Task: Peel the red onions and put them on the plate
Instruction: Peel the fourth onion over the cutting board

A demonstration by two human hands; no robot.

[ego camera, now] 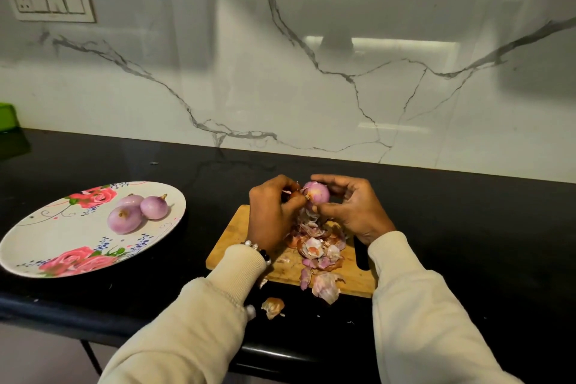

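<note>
Head view shows the right hand [349,209] gripping a red onion [316,195] above the cutting board [352,277], while the left hand [274,212] pinches skin at its 9 o'clock side. Three peeled onions [137,212] lie on the plate [62,246], at 9 o'clock from the board. Peels [318,246] cover the board.

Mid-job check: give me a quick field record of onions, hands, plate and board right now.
onions on plate: three peeled red onions on the floral white plate
onion in work: one partly peeled red onion, held above the wooden cutting board
right hand: grips that onion
left hand: pinches skin at its end
waste: pile of onion skins on board
</note>
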